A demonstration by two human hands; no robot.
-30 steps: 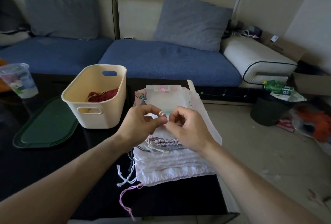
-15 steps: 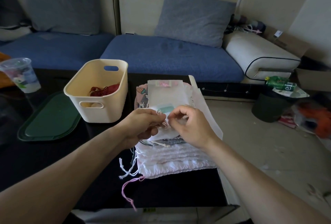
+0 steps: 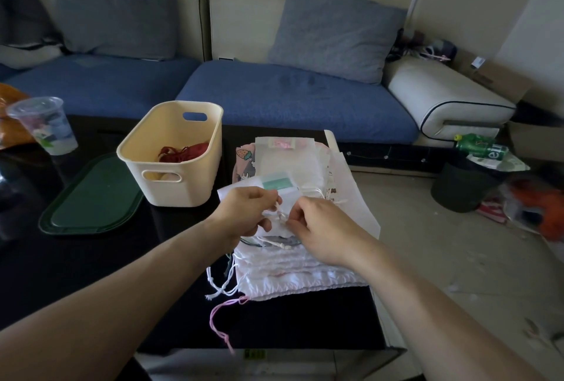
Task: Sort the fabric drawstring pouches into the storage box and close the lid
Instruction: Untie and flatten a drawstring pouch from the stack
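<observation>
A stack of pale drawstring pouches lies on the dark table's right part, cords trailing off its left side. Over the stack my left hand and my right hand both pinch the white drawstring of a thin white pouch with a teal label. The cream storage box stands to the left with a red pouch inside. Its dark green lid lies flat on the table left of the box.
A clear plastic cup stands at the table's far left. A blue sofa with grey cushions runs behind the table. On the floor to the right are a black bin with a green bottle and scattered litter.
Both hands have come lower and nearer, from the pouch's labelled edge to its drawstring, and the white pouch has dropped with them. The camera has tilted slightly.
</observation>
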